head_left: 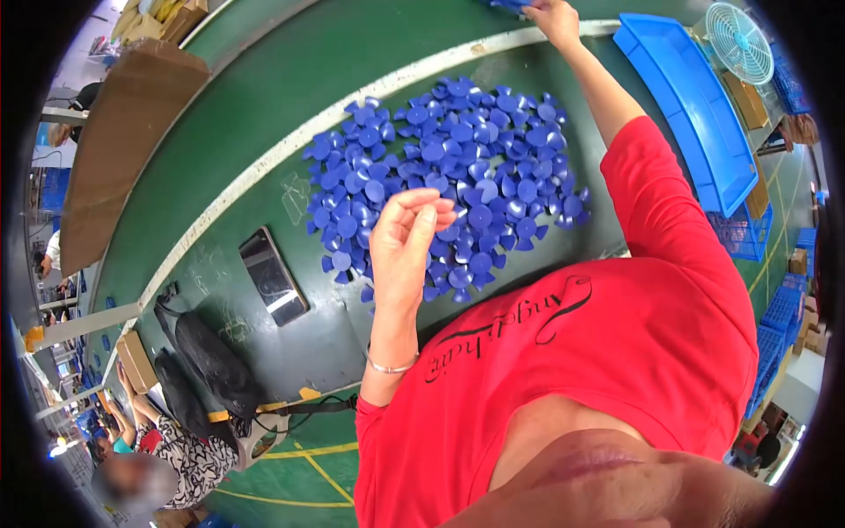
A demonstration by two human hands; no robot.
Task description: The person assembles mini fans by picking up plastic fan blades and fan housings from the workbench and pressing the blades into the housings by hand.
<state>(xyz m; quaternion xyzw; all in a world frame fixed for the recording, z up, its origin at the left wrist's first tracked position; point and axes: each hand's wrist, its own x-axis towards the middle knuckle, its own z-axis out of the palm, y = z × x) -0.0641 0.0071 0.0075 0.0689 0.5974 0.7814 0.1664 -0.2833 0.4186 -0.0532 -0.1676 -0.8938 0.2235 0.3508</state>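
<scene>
My left hand [407, 238], with a bracelet at the wrist, hovers over the near left part of a wide pile of blue plastic pieces [480, 216]. Its fingers are curled and the thumb lies against them; whatever may be inside is hidden. The pieces have round discs and flared, fin-like parts, and they lie loose on the green table [334, 339]. At the top edge of the view, my right hand [553, 22] reaches far out past the white strip, fingers closed on a blue plastic piece [509, 3] that is partly cut off by the frame.
A smartphone [274, 275] and a black bag [211, 361] lie left of the pile. To the right are a long blue tray [687, 110] and a fan [739, 42]. A brown cardboard sheet [132, 150] stands far left. Another person [189, 462] sits at lower left.
</scene>
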